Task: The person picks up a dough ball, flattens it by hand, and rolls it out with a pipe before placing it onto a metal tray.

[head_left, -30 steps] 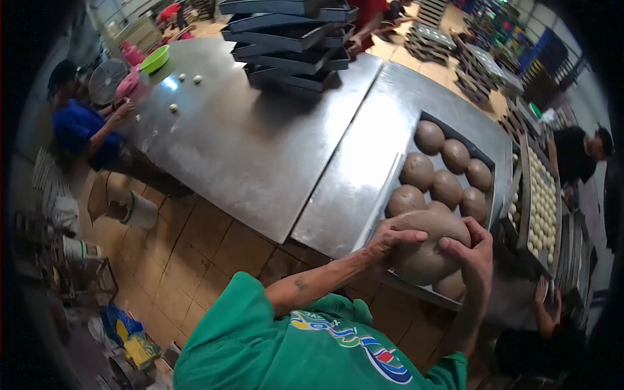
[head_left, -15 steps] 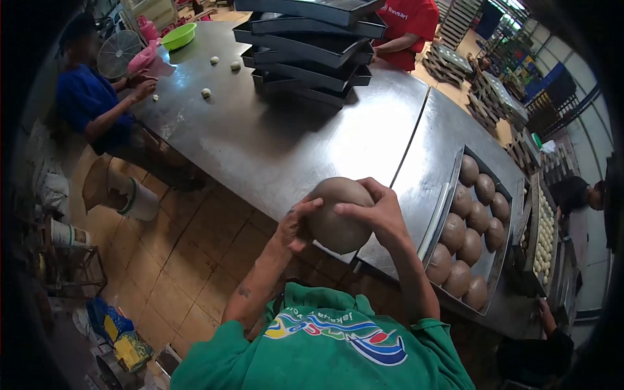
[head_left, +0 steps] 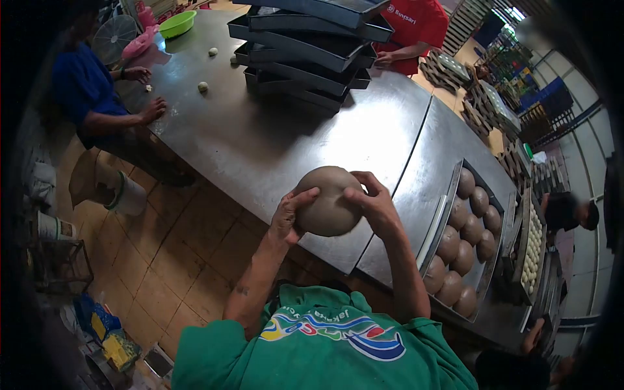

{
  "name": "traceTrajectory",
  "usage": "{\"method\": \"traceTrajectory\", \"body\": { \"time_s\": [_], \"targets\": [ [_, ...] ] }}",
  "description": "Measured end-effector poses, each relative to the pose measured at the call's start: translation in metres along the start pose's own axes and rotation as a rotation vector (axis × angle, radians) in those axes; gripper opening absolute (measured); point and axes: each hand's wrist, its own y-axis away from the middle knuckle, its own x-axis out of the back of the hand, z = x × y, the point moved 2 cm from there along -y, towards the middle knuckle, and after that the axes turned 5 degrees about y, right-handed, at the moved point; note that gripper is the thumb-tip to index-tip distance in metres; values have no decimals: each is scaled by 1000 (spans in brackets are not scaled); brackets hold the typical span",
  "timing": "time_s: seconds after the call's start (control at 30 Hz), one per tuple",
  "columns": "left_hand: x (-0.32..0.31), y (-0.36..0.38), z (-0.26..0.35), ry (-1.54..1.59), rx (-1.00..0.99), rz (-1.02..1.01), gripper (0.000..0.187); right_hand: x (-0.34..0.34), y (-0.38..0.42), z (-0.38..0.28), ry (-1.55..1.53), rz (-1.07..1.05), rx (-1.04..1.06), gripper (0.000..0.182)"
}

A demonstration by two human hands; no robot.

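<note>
Between my two hands is a large, smooth, brown dough ball [head_left: 328, 211], held up over the near edge of the metal table [head_left: 214, 140]. My left hand [head_left: 291, 213] wraps its left side, thumb on the upper face. On the opposite side my right hand [head_left: 374, 203] grips it, the thumb pressing a dent near the top. The fingers beneath the ball are hidden. To the right, a metal tray [head_left: 421, 266] holds several similar brown dough balls [head_left: 462, 257] in rows.
Dark baking trays [head_left: 296, 62] stand stacked at the table's far side, by a person in red [head_left: 416, 32]. At left, a person in blue [head_left: 88, 84] works near small pale dough pieces [head_left: 203, 86] and a green basin [head_left: 177, 25]. Another tray of small pale balls [head_left: 530, 250] lies far right.
The ball has shifted slightly up and left in view, and a dent now shows under my right thumb. The person in blue has lowered their hands and moved them apart.
</note>
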Motion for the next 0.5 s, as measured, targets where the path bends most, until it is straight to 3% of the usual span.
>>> {"method": "traceTrajectory", "body": {
  "time_s": [0.03, 0.07, 0.1, 0.2, 0.23, 0.3, 0.33, 0.37, 0.43, 0.47, 0.5],
  "targets": [
    [-2, -2, -5, 3, -10, 8, 48, 6, -5, 12, -221, 40, 24, 55],
    [-3, -5, -11, -73, -27, 58, 48, 11, -8, 24, -396, -67, -132, 52],
    [-5, -8, -16, -152, -44, 109, 48, 20, -10, 25, -399, -82, -138, 52],
    [31, -25, -26, 56, 2, 26, 50, 52, -18, 14, 25, -81, -182, 53],
    [34, -30, -36, 54, -17, 42, 50, 56, -24, 11, 22, -106, -185, 53],
    [28, -33, -55, 234, 33, 15, 51, 60, -33, 9, 215, -278, -161, 51],
    [16, -33, -65, 188, -7, -3, 51, 64, -35, 13, -6, -328, -192, 52],
    [7, -38, -68, 183, -27, 10, 51, 68, -40, 22, -11, -351, -192, 52],
    [-5, -40, -81, 18, -107, 207, 51, 77, -37, 47, -728, -324, -353, 54],
    [-12, -43, -80, -98, -100, 266, 50, 88, -38, 44, -750, -508, -438, 52],
    [3, -49, -76, -99, -114, 282, 50, 95, -50, 43, -754, -526, -450, 52]
  ]
}}
